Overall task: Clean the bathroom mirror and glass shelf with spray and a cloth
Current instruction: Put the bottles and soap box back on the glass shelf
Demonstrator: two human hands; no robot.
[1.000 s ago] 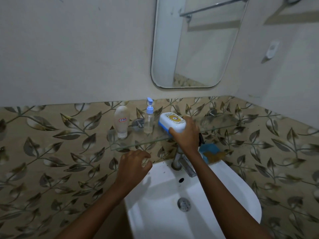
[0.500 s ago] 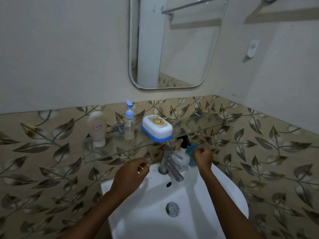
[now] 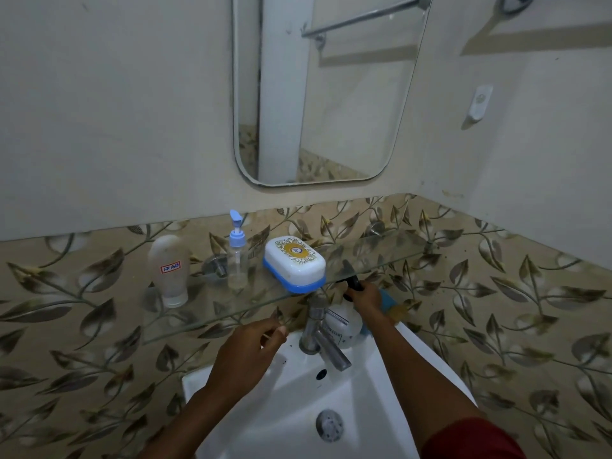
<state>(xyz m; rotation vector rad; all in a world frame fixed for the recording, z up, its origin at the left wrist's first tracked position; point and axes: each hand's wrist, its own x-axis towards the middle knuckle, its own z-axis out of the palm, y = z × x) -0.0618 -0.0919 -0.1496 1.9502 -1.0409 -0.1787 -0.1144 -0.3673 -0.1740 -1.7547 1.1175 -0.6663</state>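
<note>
A rounded mirror (image 3: 331, 94) hangs on the wall above a glass shelf (image 3: 374, 256). Under the shelf, on the sink's back rim, stands a white spray bottle (image 3: 341, 329) with a black trigger head. My right hand (image 3: 364, 296) is closed around that head. A blue cloth (image 3: 387, 299) lies just behind the hand, partly hidden. My left hand (image 3: 245, 352) hovers over the sink's left rim, below the shelf edge, fingers loosely curled with nothing in them.
On the shelf stand a white tube (image 3: 169, 270), a clear pump bottle (image 3: 237, 256) with a blue top, and a white and blue soap box (image 3: 294, 263). A steel tap (image 3: 321, 339) rises over the white sink (image 3: 364, 409). Leaf-patterned tiles cover the lower walls.
My right hand let go of the soap box on the shelf, dropped below the shelf and closed on the spray bottle's head. The view shifted right; my left hand stayed near the sink rim.
</note>
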